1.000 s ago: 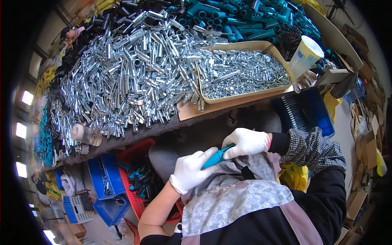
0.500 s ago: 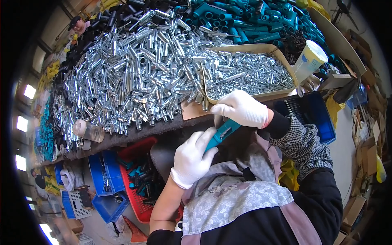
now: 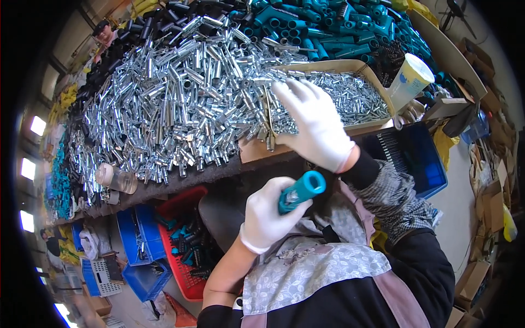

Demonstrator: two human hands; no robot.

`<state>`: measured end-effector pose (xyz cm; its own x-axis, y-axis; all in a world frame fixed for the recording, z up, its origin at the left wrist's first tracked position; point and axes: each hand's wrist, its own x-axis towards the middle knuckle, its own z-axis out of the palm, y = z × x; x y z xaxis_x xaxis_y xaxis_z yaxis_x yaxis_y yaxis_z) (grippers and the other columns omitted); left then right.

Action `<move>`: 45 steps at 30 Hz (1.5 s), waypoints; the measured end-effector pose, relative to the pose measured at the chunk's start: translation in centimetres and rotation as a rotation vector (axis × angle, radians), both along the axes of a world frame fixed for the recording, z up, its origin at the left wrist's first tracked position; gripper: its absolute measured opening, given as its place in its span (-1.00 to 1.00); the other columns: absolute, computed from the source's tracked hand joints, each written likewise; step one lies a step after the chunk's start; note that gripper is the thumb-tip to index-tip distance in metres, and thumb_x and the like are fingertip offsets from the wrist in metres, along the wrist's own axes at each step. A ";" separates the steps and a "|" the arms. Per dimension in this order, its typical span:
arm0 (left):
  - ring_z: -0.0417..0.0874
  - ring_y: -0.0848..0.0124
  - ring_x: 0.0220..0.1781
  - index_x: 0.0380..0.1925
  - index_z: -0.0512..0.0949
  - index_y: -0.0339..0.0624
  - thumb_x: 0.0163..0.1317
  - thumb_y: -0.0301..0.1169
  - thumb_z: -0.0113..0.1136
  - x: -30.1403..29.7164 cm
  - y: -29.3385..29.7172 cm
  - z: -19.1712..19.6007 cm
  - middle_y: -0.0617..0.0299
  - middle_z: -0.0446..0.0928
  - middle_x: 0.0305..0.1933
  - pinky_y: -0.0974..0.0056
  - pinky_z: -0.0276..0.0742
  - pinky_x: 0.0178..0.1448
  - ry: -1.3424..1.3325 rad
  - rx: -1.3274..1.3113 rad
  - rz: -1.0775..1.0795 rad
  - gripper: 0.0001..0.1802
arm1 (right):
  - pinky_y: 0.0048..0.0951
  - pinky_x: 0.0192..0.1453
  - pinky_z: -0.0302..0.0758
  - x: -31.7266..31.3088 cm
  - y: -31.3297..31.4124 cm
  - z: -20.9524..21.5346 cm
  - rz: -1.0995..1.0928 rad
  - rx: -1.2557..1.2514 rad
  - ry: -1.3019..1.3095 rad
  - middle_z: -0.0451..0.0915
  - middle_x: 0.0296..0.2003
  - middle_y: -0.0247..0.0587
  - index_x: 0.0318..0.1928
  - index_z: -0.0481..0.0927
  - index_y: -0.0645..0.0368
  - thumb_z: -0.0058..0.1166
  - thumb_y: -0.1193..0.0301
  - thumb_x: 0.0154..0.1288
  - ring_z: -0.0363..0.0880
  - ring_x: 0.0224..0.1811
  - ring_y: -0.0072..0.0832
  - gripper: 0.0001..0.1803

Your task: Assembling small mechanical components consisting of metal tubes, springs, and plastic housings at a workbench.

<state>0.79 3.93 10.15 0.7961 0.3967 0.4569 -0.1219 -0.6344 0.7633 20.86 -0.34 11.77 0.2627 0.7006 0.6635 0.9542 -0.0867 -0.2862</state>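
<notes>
My left hand (image 3: 269, 216), in a white knit glove, is closed around a teal plastic tube-shaped handle (image 3: 304, 190). The handle's round open end tilts up toward me, and a metal piece shows in a slot on its side. My right hand (image 3: 316, 126), gloved the same way, has its fingers spread with nothing visible in them. It hovers over the front left corner of a shallow cardboard tray (image 3: 350, 129) full of small metal pins. Left of the tray lies a big heap of shiny metal tubes and fittings (image 3: 180, 98).
Teal handles (image 3: 333, 33) and black tubes (image 3: 169, 19) are piled at the back. A paper cup (image 3: 411, 79) stands right of the tray, a clear bottle (image 3: 116, 179) at the left edge. Red (image 3: 183, 276) and blue bins (image 3: 432, 164) sit below the table. Another person (image 3: 104, 34) is far left.
My right hand has left the teal handle, moved up toward the tray and spread its fingers. My left hand has turned the handle so its open end faces up.
</notes>
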 end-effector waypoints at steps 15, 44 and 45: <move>0.66 -0.02 -0.32 -0.27 0.58 -0.19 -0.10 -0.54 0.37 5.2 -0.6 2.2 0.02 0.57 -0.33 0.07 0.60 -0.24 -0.037 0.354 0.155 -0.68 | 0.46 0.47 0.04 -0.4 3.9 -0.6 -0.298 -0.187 -0.503 0.28 0.41 -0.05 0.22 0.57 -0.09 0.21 0.24 0.14 0.07 0.53 0.10 -0.44; 0.66 -0.06 -0.03 0.05 0.55 -0.13 0.02 -0.38 0.41 -2.9 1.5 -4.0 -0.01 0.61 -0.07 0.05 0.58 0.04 0.473 0.028 -0.028 -0.48 | -0.24 -0.12 0.58 6.2 -0.4 -3.1 0.019 -0.231 0.312 0.70 -0.30 -0.06 -0.26 0.69 0.19 0.22 0.38 0.25 0.69 -0.23 -0.10 -0.86; 0.66 -0.04 -0.04 0.05 0.57 -0.14 0.01 -0.42 0.41 -3.1 1.7 -3.7 0.01 0.61 -0.08 0.07 0.58 0.03 0.447 0.020 0.008 -0.49 | -0.28 -0.12 0.58 6.1 -0.6 -2.8 0.032 -0.168 0.360 0.70 -0.29 -0.06 -0.25 0.68 0.21 0.21 0.42 0.26 0.70 -0.23 -0.12 -0.87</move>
<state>-2.35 5.61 6.41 0.9141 0.3983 0.0758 0.2225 -0.6491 0.7275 27.01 -0.97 9.00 0.4339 0.8031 0.4084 0.7983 -0.1326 -0.5875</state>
